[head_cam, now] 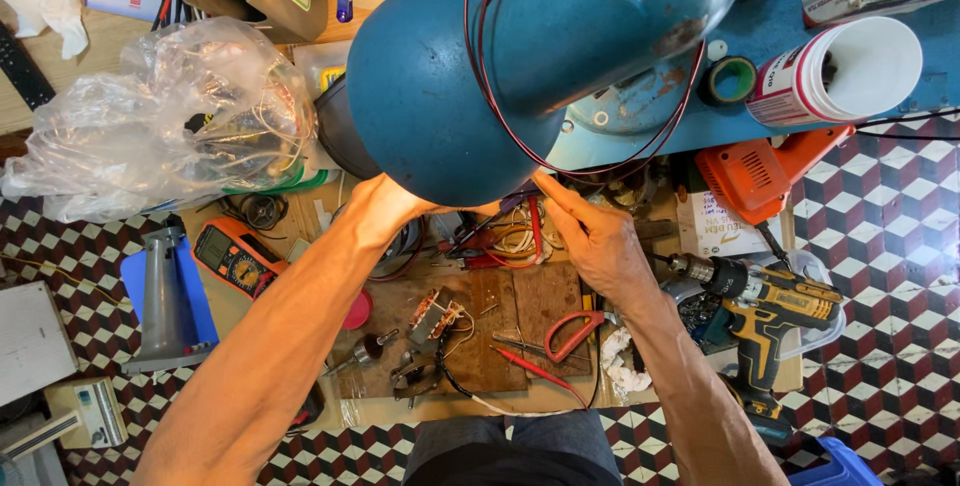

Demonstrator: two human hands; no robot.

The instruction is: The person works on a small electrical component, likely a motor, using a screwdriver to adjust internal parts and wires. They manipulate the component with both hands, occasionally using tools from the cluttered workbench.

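Head view: blue housing (450, 96) above right-hand fingers (556, 196).

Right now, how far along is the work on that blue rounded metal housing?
Looks opened up: a small copper-wound motor part lies loose on the wooden board. In hand: the left hand steadies the blue rounded metal housing from below, while the right hand points a finger at the dark red wire loop beneath it. No reassembly shows.

Your stock by colour: blue metal housing (470, 76); dark red wire loop (585, 161); orange multimeter (238, 258); yellow-and-black drill (765, 311); red-handled scissors (572, 331); floor (885, 246) checkered maroon, white, possibly black.
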